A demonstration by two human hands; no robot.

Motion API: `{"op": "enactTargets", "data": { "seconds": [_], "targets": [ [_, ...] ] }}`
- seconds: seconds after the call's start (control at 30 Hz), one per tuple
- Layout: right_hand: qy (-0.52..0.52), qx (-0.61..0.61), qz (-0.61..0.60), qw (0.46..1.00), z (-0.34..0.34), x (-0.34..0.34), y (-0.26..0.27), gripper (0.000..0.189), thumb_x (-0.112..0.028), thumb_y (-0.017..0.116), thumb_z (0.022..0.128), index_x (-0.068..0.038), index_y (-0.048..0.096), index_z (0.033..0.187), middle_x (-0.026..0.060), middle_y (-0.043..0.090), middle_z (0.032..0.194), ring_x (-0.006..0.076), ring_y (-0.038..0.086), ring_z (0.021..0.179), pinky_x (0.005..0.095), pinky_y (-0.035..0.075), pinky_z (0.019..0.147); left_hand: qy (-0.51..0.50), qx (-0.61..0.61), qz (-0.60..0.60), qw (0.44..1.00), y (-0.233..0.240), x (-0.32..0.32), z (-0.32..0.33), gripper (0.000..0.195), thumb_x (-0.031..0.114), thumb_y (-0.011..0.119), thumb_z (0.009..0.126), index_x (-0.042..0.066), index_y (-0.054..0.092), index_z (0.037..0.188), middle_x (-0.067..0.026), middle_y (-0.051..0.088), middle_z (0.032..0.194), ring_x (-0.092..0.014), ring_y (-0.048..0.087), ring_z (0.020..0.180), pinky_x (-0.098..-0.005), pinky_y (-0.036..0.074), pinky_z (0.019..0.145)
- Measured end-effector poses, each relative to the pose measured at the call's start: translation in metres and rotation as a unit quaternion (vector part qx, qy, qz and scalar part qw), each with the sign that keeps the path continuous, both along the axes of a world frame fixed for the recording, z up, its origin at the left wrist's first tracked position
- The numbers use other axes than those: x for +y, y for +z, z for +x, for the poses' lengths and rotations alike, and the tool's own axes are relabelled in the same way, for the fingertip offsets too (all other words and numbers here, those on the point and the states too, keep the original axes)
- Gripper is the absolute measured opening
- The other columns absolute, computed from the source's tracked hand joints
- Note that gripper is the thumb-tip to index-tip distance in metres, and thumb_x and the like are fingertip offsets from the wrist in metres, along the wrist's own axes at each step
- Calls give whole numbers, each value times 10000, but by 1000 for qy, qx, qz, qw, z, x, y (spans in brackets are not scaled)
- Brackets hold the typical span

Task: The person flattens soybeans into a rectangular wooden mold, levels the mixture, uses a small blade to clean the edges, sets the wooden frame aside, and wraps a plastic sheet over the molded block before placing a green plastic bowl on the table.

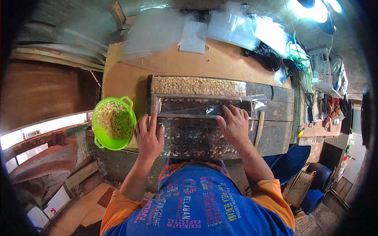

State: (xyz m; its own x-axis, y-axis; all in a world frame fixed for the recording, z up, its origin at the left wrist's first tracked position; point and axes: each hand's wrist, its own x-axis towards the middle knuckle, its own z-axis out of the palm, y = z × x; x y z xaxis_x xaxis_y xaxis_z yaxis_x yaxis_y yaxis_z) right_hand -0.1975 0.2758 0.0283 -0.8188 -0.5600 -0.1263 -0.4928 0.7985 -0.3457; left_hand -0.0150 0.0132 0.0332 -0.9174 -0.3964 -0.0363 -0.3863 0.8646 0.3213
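A clear plastic bag (189,109) lies flat along a long slot in a dark wooden board (200,138). My left hand (149,135) rests at the slot's left end, fingers spread, index fingertip at the plastic. With fingers bent, my right hand (234,122) touches the plastic near its right end. Behind the slot sits a long clear bag filled with pale beans or grains (198,85). To the left of my left hand stands a green plastic basin (116,144) with two handles, partly filled with loose pale grains (113,118).
A wooden stick (260,129) lies right of my right hand. Stacks of clear plastic bags (193,37) cover the table's back edge, with a black plastic bag (267,56) beside them. Blue drums (289,163) stand below right. A wire rack (320,63) is at far right.
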Motion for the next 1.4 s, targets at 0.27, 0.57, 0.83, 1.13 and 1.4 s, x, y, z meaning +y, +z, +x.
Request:
{"op": "enactTargets", "data": {
  "seconds": [0.27, 0.57, 0.83, 1.13, 1.4],
  "targets": [
    [-9, 9, 8, 1000, 1, -1, -7, 606, -546, 521, 974, -50, 619, 1308, 225, 591, 1320, 375, 523, 1257, 535, 304, 1120, -119, -22, 50, 991, 0, 20, -55, 569, 483, 538, 990, 99, 554, 1410, -191, 512, 1419, -369, 455, 1339, -554, 276, 1139],
    [-176, 156, -125, 964, -24, 39, 7, 496, -262, 711, 912, -31, 584, 1332, 237, 550, 1334, 389, 509, 1240, 507, 339, 1104, -168, -118, 33, 978, -6, 7, -60, 831, 607, 672, 857, 146, 441, 1509, -195, 496, 1482, -343, 425, 1410, -548, 131, 1221],
    [-424, -171, -310, 833, -82, 104, -45, 673, -271, 714, 937, 16, 410, 1464, 234, 614, 1244, 305, 599, 1114, 394, 470, 970, -202, -84, -10, 976, -16, -4, -53, 616, 247, 635, 957, 234, 413, 1532, -139, 540, 1442, -336, 464, 1375, -549, 203, 1191],
    [-414, -205, -375, 804, -81, 105, -43, 535, -115, 708, 918, 50, 490, 1378, 52, 650, 898, 118, 596, 787, 262, 482, 714, -222, -110, -59, 967, -10, -14, -46, 607, 185, 594, 976, 259, 401, 1547, -126, 439, 1544, -336, 363, 1458, -557, 168, 1219],
    [-432, -180, -405, 785, -49, 118, -39, 360, -86, 665, 929, 30, 556, 1252, 7, 597, 824, 69, 540, 683, 224, 447, 609, -223, -138, -54, 963, -7, -16, -45, 641, 155, 595, 967, 267, 377, 1559, -127, 404, 1571, -350, 345, 1469, -555, 181, 1222]
  ]
}}
